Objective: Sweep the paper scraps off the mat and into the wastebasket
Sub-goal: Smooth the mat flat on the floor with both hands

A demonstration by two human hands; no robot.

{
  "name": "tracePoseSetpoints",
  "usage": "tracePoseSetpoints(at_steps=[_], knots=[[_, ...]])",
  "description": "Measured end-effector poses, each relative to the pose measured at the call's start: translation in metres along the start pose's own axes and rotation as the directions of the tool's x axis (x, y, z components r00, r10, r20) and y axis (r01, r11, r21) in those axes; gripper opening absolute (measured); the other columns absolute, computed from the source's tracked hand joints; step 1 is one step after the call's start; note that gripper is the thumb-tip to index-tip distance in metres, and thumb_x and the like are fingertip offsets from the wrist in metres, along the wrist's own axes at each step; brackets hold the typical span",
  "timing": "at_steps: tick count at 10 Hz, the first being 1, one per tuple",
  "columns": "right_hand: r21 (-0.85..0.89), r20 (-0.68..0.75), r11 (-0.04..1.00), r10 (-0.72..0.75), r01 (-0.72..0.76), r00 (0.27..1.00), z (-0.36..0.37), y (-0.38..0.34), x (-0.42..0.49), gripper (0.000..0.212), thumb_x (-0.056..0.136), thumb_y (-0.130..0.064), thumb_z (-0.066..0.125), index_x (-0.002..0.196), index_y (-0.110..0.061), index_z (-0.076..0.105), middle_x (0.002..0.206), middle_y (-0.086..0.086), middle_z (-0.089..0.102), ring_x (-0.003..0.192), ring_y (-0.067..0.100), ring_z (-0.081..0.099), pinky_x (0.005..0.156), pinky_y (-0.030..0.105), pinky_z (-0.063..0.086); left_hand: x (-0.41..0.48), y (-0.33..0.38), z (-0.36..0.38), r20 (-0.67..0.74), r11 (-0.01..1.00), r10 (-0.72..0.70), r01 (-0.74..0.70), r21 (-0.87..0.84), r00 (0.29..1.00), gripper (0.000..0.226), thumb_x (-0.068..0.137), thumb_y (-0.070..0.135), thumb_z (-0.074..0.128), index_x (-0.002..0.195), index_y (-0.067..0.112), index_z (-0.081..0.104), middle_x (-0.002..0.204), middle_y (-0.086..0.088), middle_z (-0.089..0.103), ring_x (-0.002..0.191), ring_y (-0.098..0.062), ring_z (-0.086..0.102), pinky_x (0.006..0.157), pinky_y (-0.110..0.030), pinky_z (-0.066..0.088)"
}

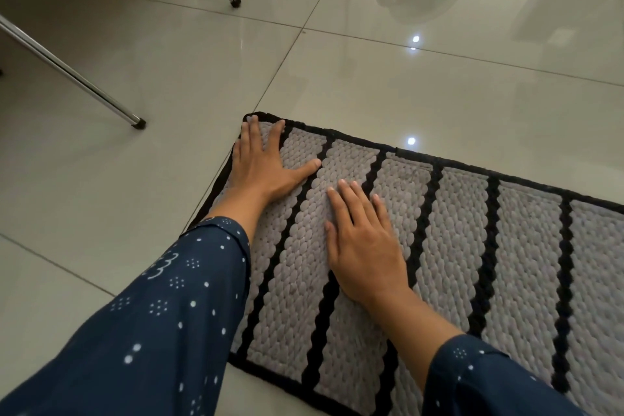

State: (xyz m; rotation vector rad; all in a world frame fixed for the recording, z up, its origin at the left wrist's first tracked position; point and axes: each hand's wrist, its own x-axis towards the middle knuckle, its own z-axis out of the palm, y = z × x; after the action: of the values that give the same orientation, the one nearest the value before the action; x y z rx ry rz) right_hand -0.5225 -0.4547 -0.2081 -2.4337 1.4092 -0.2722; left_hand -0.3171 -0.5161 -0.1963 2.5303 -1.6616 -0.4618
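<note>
A grey woven mat (456, 246) with black stripes and a black border lies on the tiled floor. My left hand (263, 162) rests flat on the mat's far left corner, fingers spread, holding nothing. Nearer the mat's middle, my right hand (361, 240) also lies flat, palm down, on a grey band and holds nothing. I see no paper scraps on the mat and no wastebasket in view. Both arms wear dark blue dotted sleeves.
Glossy pale floor tiles (405, 84) surround the mat. Chrome furniture legs with black feet stand at the left (138, 123) and at the upper left (235, 3).
</note>
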Motion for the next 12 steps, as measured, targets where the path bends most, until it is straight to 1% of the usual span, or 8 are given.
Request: tracePoseSetpoints(at_steps=[2,3,6,7,8,9,10,12], knots=[[0.002,0.009,1.000,0.003,-0.003,1.000,-0.001,0.000,-0.001,0.055,0.104,-0.039,0.024,0.156,-0.019,0.018,0.164,0.001,0.017,0.152,0.014,0.007,0.125,0.040,0.009,0.004,0.000,-0.001,-0.036,0.999,-0.021,0.023,0.042,0.999,0.123,0.056,0.098,0.029,0.154,0.029,-0.001,0.163,-0.006,-0.009,0.149,-0.025,-0.008,0.119,-0.046,0.002],[0.004,0.009,1.000,0.003,-0.003,1.000,-0.001,0.000,-0.002,0.055,0.104,-0.039,0.023,0.156,-0.019,0.018,0.164,0.000,0.017,0.152,0.014,0.006,0.125,0.040,0.008,0.005,-0.001,0.001,-0.021,0.998,-0.044,0.045,0.045,0.999,0.132,0.055,0.099,0.025,0.155,0.020,-0.008,0.163,-0.006,-0.015,0.149,-0.022,-0.014,0.121,-0.044,-0.001],[0.002,-0.002,1.000,0.006,-0.006,1.000,0.000,-0.001,-0.002,0.055,0.104,-0.039,0.024,0.156,-0.019,0.018,0.164,0.000,0.017,0.152,0.014,0.007,0.125,0.039,0.006,0.008,0.001,-0.007,0.060,0.994,-0.062,0.056,0.092,0.996,0.137,0.052,0.101,0.021,0.154,0.014,-0.011,0.162,-0.009,-0.017,0.148,-0.025,-0.016,0.120,-0.044,-0.004],[-0.002,-0.006,1.000,0.003,-0.003,1.000,0.000,-0.001,-0.001,0.055,0.104,-0.038,0.024,0.156,-0.019,0.019,0.164,0.001,0.018,0.152,0.014,0.007,0.125,0.040,0.007,0.005,0.005,-0.007,0.058,0.990,-0.074,0.066,0.125,0.996,0.131,0.059,0.097,0.019,0.154,0.012,-0.010,0.162,-0.011,-0.016,0.148,-0.026,-0.015,0.120,-0.045,-0.005],[-0.005,-0.005,1.000,0.005,-0.005,1.000,0.001,-0.001,-0.002,0.055,0.104,-0.038,0.025,0.155,-0.019,0.020,0.164,0.001,0.018,0.152,0.014,0.007,0.125,0.040,0.007,-0.010,0.016,0.002,-0.011,0.996,-0.033,0.034,0.079,0.999,0.104,0.081,0.080,0.024,0.155,0.013,0.000,0.163,-0.013,-0.006,0.149,-0.028,-0.009,0.120,-0.047,0.000],[-0.005,-0.004,1.000,0.008,-0.008,1.000,0.001,-0.001,-0.001,0.055,0.104,-0.038,0.025,0.155,-0.018,0.020,0.164,0.001,0.018,0.152,0.014,0.007,0.125,0.040,0.007,-0.026,0.020,0.009,-0.076,1.000,0.001,0.001,0.025,0.997,0.085,0.090,0.066,0.030,0.155,0.016,0.009,0.163,-0.011,0.002,0.150,-0.026,-0.003,0.121,-0.047,0.004],[-0.013,-0.003,1.000,-0.003,0.003,1.000,0.001,0.000,0.001,0.055,0.104,-0.037,0.024,0.155,-0.018,0.021,0.164,0.002,0.019,0.152,0.015,0.008,0.125,0.042,0.008,-0.050,0.018,0.011,-0.122,0.998,0.037,-0.042,-0.039,0.992,0.070,0.094,0.053,0.039,0.153,0.020,0.020,0.162,-0.008,0.013,0.149,-0.025,0.007,0.120,-0.043,0.011],[0.009,0.054,1.000,-0.019,0.018,0.998,-0.003,-0.001,0.001,0.056,0.104,-0.038,0.023,0.156,-0.017,0.017,0.165,0.002,0.014,0.153,0.016,0.004,0.125,0.041,0.004,-0.091,0.017,0.009,-0.077,0.998,0.017,-0.021,-0.051,0.997,0.061,0.094,0.042,0.047,0.148,0.019,0.031,0.159,-0.007,0.024,0.146,-0.025,0.019,0.118,-0.044,0.024]])
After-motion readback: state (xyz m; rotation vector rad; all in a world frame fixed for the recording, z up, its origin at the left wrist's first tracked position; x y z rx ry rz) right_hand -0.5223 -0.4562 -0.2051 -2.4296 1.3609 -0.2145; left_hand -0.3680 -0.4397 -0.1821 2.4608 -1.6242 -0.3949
